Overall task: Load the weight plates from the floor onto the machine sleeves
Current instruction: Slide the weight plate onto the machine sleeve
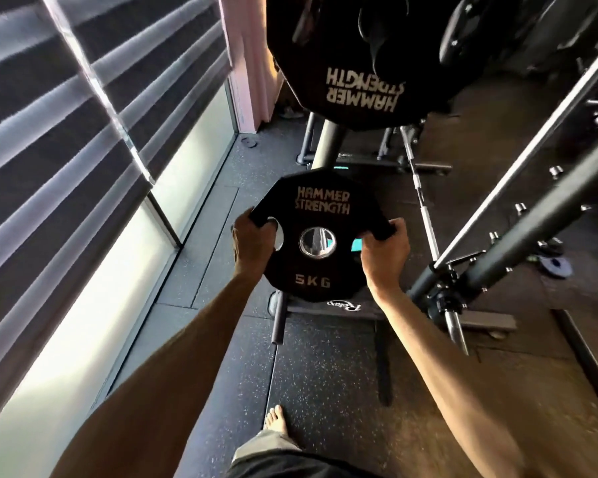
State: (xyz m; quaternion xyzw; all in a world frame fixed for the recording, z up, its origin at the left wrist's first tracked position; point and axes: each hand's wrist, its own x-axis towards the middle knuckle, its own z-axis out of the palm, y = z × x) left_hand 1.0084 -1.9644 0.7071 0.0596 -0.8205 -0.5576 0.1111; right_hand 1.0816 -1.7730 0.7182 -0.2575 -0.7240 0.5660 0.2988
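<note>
Mid-air over the mat, head view: left hand (252,243) and right hand (384,250) each grip a side slot of the 5 kg plate (320,267), below the loaded large plate (353,63). If the grip slips, it likely drops near the bare foot (277,420).

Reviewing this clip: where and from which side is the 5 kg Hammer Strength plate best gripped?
By the two rim handles at opposite edges of the 5 kg plate, one hand from each side. The left hand and right hand hold it so, fingers curled round them.
</note>
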